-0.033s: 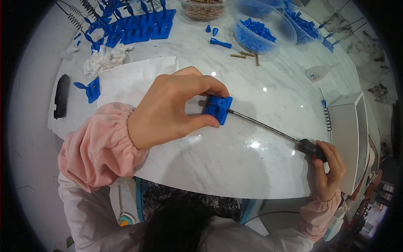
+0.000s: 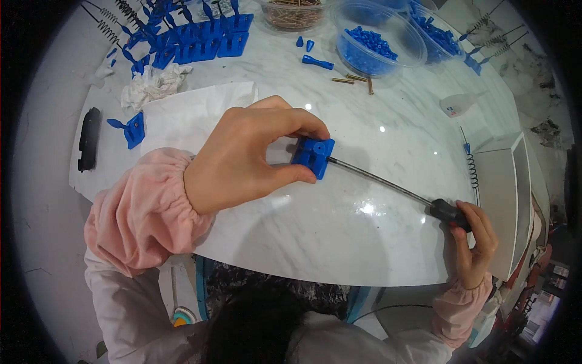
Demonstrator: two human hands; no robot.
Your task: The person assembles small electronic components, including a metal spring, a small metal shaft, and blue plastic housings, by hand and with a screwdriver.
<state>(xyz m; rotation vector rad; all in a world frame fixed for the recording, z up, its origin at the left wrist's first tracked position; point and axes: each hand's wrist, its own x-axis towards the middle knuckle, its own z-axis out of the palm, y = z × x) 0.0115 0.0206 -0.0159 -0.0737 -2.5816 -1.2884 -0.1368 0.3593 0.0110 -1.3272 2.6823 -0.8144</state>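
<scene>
Between the thumb and fingers of my left hand (image 2: pixel 242 148) is a small blue plastic block (image 2: pixel 315 156) with raised parts on it, held on the white marbled table. My right hand (image 2: pixel 476 239) is closed round the black handle of a screwdriver (image 2: pixel 382 182). Its long metal shaft runs leftward, and the tip meets the right side of the block. Whether the tip sits in a screw cannot be seen. A blue base with an upright paddle-shaped piece (image 2: pixel 134 130) lies left of my left wrist.
Several blue assemblies (image 2: pixel 200 45) stand at the far left by crumpled tissue (image 2: pixel 154 85). Bowls of screws (image 2: pixel 294 13) and small blue parts (image 2: pixel 370 45) are at the back. Loose screws (image 2: pixel 370 85) lie before them. A white box (image 2: pixel 500 206) borders the right; a black piece (image 2: pixel 89 139) lies left.
</scene>
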